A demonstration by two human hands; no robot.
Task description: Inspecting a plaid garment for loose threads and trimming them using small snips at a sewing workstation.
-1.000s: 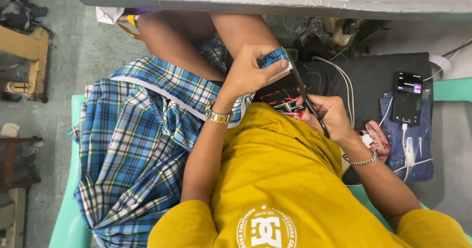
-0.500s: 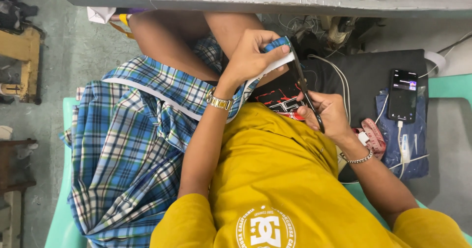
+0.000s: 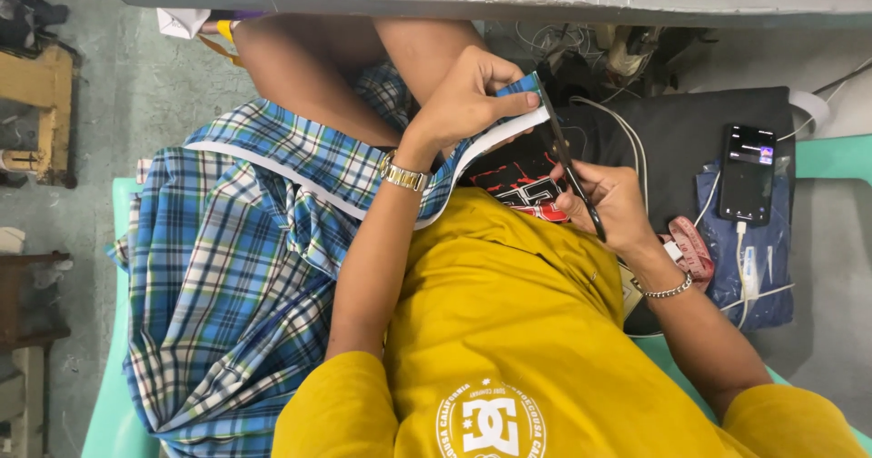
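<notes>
Left hand (image 3: 463,99) pinching the white-edged end of a blue checked cloth (image 3: 245,276) lifted over the lap, right hand (image 3: 613,205) closed around dark scissors (image 3: 568,163) with blades at that end, rest of cloth draped across the green bench (image 3: 109,413), phone (image 3: 747,174) on a dark bag (image 3: 699,122) near the bench's right end

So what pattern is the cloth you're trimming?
Blue, white and dark plaid cloth, white-edged, clearest in the head view.

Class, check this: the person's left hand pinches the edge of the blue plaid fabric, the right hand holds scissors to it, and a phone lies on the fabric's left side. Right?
Not quite. The head view shows the phone lying to the right, on a dark bag. The left hand does pinch the plaid fabric, and the right hand holds the scissors.
</notes>
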